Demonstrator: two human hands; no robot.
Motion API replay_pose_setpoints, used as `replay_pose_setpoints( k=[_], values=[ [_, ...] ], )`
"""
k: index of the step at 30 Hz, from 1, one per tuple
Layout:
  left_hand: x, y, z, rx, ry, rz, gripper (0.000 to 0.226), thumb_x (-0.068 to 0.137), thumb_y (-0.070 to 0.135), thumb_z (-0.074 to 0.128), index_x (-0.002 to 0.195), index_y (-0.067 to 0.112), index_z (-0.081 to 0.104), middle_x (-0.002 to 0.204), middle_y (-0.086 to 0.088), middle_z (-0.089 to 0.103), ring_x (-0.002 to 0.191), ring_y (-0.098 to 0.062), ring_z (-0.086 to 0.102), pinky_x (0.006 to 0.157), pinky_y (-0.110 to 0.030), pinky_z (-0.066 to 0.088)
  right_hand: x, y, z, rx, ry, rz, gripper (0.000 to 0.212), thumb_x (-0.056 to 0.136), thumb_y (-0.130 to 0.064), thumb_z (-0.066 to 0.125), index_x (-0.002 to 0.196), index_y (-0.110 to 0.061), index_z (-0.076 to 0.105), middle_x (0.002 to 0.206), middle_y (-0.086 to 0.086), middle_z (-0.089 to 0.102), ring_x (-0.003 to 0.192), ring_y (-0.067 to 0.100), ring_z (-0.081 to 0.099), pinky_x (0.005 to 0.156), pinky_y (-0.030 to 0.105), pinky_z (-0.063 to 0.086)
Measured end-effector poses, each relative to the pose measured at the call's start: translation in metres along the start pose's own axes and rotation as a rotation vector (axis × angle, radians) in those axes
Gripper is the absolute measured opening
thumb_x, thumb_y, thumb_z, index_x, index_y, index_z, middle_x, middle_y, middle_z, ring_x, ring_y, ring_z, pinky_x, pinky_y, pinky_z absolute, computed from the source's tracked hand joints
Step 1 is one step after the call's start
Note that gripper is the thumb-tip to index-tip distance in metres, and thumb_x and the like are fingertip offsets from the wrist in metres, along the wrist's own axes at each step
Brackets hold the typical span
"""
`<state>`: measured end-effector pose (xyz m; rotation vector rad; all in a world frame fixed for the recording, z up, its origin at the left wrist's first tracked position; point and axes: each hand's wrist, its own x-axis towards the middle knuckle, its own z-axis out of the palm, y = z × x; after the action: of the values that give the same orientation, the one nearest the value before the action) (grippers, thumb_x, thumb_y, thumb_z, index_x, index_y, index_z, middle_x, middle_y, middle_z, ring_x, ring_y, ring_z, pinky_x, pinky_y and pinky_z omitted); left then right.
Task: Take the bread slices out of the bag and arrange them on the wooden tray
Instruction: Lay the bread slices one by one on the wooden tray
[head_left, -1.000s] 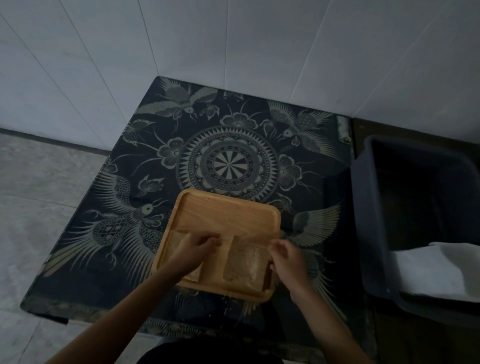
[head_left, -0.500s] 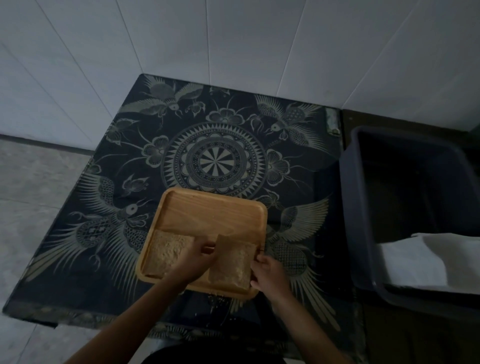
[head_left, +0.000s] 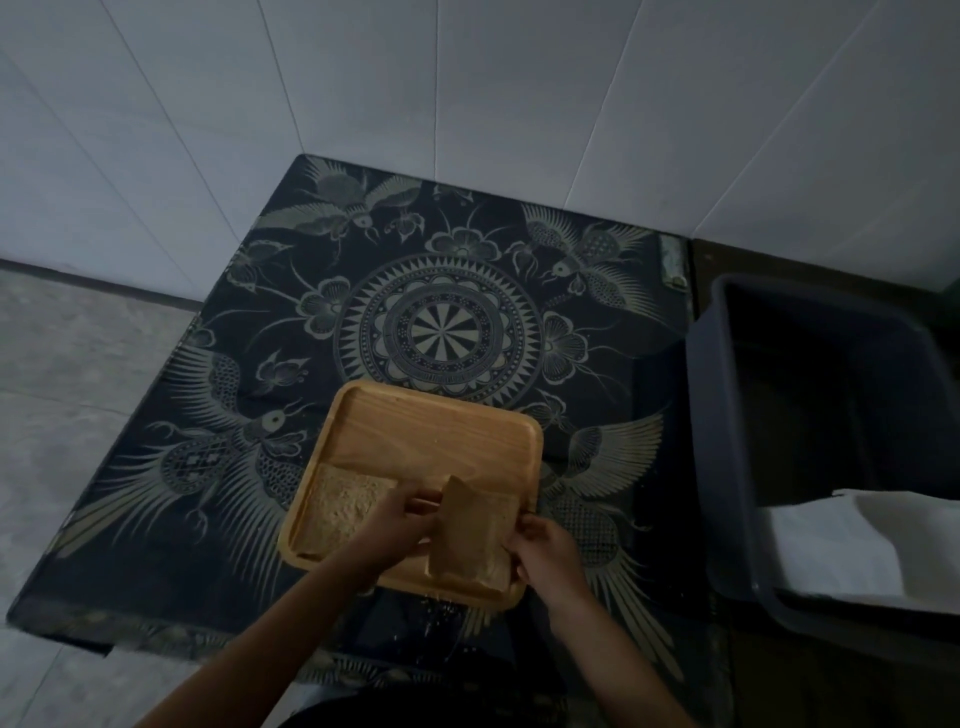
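Your left hand (head_left: 387, 525) and right hand (head_left: 545, 545) both gripped one bread slice (head_left: 470, 535) over the near right part of the wooden tray (head_left: 441, 431), fingers closed on its left and right edges. Half a second before, this slice lay nearly flat on the tray; at this moment its far edge was raised and tilted up off the tray. A second slice (head_left: 345, 506) lay flat in the tray's near left corner, unchanged from the earlier frame, partly covered by your left wrist. The tray rested on the patterned table (head_left: 447, 332), toward its near edge. Right of the tray, well apart, stood a dark bin (head_left: 727, 467) holding white material (head_left: 857, 545); whether that was the bag could not be determined.
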<state>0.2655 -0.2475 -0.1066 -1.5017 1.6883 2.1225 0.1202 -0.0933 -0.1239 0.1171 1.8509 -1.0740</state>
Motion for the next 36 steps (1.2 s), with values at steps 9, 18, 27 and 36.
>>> replay_pose_setpoints(
  k=[9,18,27,36],
  values=[
    [0.006,0.016,-0.053,-0.058,0.073,0.068,0.023,0.092,0.013,0.067,0.114,0.019,0.069,0.110,-0.003,0.072,0.098,-0.017,0.071,0.074,-0.029,0.061,0.004,-0.043,0.041,0.017,-0.087,-0.093,0.035,0.080,-0.025,0.087,0.108,-0.025,0.066,0.111,0.004,0.073,0.100,0.023,0.073,0.091,0.046,0.062],
    [0.030,0.035,-0.111,-0.059,0.197,0.097,0.031,0.090,0.007,0.070,0.120,0.010,0.069,0.100,-0.002,0.076,0.089,-0.015,0.075,0.065,-0.023,0.060,0.016,-0.092,0.100,-0.060,-0.151,-0.138,0.034,0.082,-0.030,0.086,0.108,-0.028,0.064,0.109,0.002,0.072,0.097,0.017,0.072,0.071,0.027,0.061],
    [0.068,0.036,-0.144,0.106,0.285,0.050,0.031,0.088,0.014,0.073,0.118,0.011,0.072,0.097,-0.003,0.074,0.084,-0.016,0.073,0.060,-0.023,0.058,0.057,-0.095,0.148,-0.038,-0.082,-0.059,0.033,0.079,-0.014,0.085,0.102,-0.025,0.064,0.111,0.006,0.073,0.102,0.023,0.071,0.095,0.047,0.060],
    [0.089,0.031,-0.157,0.214,0.272,0.058,0.031,0.087,0.016,0.072,0.118,0.016,0.072,0.107,-0.002,0.074,0.095,-0.018,0.071,0.088,-0.045,0.061,0.078,-0.092,0.167,-0.059,-0.038,0.003,0.029,0.083,-0.013,0.081,0.098,-0.027,0.062,0.103,0.002,0.070,0.090,0.016,0.069,0.066,0.026,0.057]
  ],
)
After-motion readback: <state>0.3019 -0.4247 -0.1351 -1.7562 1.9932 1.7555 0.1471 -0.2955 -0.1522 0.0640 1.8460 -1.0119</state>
